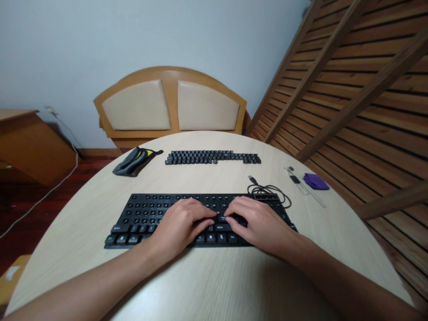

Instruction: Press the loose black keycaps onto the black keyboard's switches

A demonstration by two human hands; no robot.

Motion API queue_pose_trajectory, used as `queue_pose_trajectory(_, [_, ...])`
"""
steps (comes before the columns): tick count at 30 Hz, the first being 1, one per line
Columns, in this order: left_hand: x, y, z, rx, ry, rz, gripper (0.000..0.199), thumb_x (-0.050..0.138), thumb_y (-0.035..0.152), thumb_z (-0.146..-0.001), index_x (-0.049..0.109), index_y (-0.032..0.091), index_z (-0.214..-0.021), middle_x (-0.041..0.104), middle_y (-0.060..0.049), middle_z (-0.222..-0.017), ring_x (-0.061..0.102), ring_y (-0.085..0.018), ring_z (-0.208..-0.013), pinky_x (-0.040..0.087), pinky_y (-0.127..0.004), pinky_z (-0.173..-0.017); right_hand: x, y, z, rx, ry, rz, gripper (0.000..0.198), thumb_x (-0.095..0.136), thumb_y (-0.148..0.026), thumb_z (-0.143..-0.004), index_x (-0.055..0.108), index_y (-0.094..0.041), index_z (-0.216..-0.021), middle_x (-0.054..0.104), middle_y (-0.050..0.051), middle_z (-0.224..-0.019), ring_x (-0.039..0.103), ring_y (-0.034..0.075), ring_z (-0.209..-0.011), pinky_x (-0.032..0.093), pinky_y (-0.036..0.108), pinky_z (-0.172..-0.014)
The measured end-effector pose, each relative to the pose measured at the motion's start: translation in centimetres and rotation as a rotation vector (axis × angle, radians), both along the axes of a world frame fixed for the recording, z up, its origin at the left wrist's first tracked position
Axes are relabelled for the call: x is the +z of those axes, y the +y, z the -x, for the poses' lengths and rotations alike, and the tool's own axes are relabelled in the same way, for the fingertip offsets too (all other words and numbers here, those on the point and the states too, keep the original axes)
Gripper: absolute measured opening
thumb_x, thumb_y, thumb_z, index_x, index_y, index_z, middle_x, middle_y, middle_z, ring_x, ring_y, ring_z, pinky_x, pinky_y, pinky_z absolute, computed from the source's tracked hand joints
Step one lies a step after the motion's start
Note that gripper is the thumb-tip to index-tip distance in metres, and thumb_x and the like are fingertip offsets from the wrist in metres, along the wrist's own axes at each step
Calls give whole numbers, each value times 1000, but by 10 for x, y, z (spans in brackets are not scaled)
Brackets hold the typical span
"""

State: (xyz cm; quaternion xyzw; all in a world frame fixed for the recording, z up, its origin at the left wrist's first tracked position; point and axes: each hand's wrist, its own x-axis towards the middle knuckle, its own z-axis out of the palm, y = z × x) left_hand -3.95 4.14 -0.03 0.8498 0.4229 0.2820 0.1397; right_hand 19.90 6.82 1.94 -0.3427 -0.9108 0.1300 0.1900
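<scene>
A black keyboard (149, 196) lies near the table's front, many upper key positions showing bare sockets while keycaps sit in its lowest rows. Over its middle, my left hand (182, 223) has thumb and fingertips closed in at the left side of the Enter keycap (222, 218). From the right side, my right hand (259, 220) pinches at the same keycap. Both hands partly cover the keys around it, and their fingertips nearly meet. Farther back, loose black keycaps (197, 157) stand in rows laid out like a keyboard.
A coiled USB cable (267, 189) lies behind the keyboard's right end. A black and yellow pouch (135, 162) is at the back left. At the right are a purple cloth (316, 181) and slim tools (312, 191). The round table (187, 285) stands beside a wooden slatted panel (368, 107).
</scene>
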Motion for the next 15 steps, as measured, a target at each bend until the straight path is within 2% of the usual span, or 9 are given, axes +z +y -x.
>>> queue_pose_trajectory(9, [5, -3, -2, -45, 16, -2, 21, 58, 20, -96, 74, 24, -109, 76, -4, -105, 67, -22, -95, 53, -40, -87, -2, 0, 3, 34, 41, -37, 11, 57, -18, -93, 68, -20, -95, 69, 7, -96, 62, 22, -96, 51, 35, -86])
queue_pose_trajectory(15, [7, -4, -3, -43, 15, 18, 21, 56, 22, -97, 74, 24, -108, 75, -6, -104, 67, -22, -96, 53, -41, -88, -6, -2, 6, 62, 105, -26, 11, 58, -20, -93, 67, -20, -101, 71, 7, -102, 62, 22, -102, 52, 37, -90])
